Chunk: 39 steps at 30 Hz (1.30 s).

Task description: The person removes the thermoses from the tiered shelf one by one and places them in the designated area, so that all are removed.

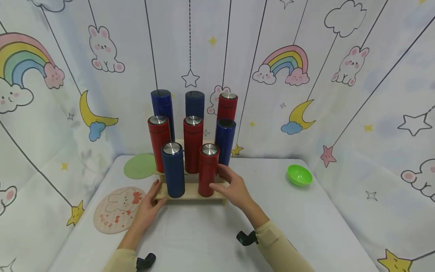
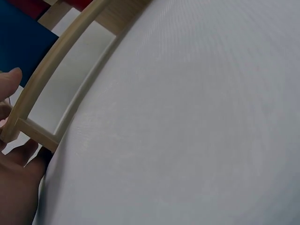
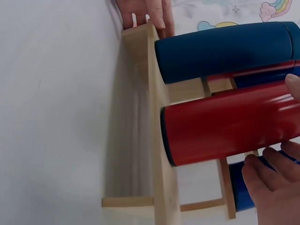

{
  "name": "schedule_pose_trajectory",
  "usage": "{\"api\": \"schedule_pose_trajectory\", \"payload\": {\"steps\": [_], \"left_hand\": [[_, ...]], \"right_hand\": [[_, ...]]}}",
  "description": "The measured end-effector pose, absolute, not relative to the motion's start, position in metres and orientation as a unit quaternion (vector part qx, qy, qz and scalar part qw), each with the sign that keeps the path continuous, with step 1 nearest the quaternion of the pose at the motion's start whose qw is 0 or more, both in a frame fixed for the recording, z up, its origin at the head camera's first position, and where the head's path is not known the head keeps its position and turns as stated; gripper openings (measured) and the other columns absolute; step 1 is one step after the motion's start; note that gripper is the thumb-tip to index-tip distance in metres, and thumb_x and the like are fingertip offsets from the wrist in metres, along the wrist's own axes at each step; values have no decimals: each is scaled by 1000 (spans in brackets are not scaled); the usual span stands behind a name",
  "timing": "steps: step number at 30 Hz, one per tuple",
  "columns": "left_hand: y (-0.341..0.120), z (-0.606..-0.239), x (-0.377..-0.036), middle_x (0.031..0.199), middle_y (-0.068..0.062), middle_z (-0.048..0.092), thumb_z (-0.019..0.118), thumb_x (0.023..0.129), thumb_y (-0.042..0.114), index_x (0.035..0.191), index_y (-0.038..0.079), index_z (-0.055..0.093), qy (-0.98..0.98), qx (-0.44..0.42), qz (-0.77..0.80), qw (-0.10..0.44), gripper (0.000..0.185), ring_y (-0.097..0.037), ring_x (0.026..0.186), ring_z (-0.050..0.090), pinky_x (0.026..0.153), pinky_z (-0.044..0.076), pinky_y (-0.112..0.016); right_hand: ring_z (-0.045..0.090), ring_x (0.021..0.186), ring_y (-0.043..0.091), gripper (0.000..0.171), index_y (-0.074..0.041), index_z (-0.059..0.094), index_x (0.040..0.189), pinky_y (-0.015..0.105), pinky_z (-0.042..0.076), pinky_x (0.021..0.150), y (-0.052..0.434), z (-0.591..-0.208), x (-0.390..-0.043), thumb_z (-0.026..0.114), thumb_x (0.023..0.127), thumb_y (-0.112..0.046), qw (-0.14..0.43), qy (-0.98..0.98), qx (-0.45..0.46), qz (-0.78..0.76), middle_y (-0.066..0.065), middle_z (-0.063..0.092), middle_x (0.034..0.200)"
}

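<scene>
A stepped wooden rack (image 1: 192, 192) bears several red and blue vacuum flasks in three rows. My left hand (image 1: 147, 207) grips the left end of its lowest step; in the left wrist view, the thumb (image 2: 10, 83) lies above the wood and fingers reach below it. Beside that hand a blue flask (image 1: 175, 173) stands upright on the front step. My right hand (image 1: 236, 190) holds the red flask (image 1: 208, 175) at the front right, thumb on its near side and fingers behind. That flask's base (image 3: 169, 136) is at the step's surface.
A green round mat (image 1: 138, 166) and a pink rabbit mat (image 1: 113, 215) lie on the left of the white table (image 1: 200, 234). A green bowl (image 1: 300, 175) stands at the right. A patterned curtain (image 1: 129, 90) hangs behind the rack and along both sides.
</scene>
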<state>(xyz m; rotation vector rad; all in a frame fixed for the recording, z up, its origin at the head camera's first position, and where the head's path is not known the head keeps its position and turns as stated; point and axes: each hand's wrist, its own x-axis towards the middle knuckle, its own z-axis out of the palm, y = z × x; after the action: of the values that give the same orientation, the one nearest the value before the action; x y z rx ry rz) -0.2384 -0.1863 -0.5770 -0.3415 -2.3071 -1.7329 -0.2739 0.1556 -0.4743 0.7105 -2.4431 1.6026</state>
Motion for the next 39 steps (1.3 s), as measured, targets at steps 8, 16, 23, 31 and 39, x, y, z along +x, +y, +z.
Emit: {"api": "schedule_pose_trajectory", "payload": {"steps": [8,16,23,31,39], "left_hand": [[-183,-582,-238,175,-25,24,70,107,9,162,-8,41,-812,-110,-556,140,64,-51,157,26,105,30,-2],[-184,-584,-238,172,-25,32,73,105,10,159,-8,47,-822,-93,-538,160,62,-52,155,30,105,26,0],[-182,-586,-241,172,-24,34,74,104,9,157,-8,49,-810,-86,-555,170,61,-50,156,30,107,29,-2],[-180,-587,-245,172,-22,34,72,105,9,157,-7,50,-807,-74,-561,170,59,-47,156,32,106,31,-2],[-180,-587,-244,173,-20,33,72,105,4,157,-7,50,-787,-70,-593,156,57,-43,156,33,106,35,-5]], "right_hand": [[65,131,17,75,-17,54,157,47,53,112,146,-480,-279,90,93,-30,76,-807,227,540,-1,68,144],[67,129,23,75,-13,53,157,47,56,108,139,-484,-282,89,93,-29,84,-808,220,540,5,69,142],[68,127,23,73,-14,55,156,45,57,107,136,-481,-284,89,93,-30,73,-811,200,544,5,70,139],[68,127,23,70,-15,57,154,46,56,107,135,-478,-290,88,94,-32,73,-809,205,547,4,70,139],[69,125,23,68,-17,60,152,46,58,105,137,-482,-292,90,92,-30,74,-810,201,545,3,72,136]]}}
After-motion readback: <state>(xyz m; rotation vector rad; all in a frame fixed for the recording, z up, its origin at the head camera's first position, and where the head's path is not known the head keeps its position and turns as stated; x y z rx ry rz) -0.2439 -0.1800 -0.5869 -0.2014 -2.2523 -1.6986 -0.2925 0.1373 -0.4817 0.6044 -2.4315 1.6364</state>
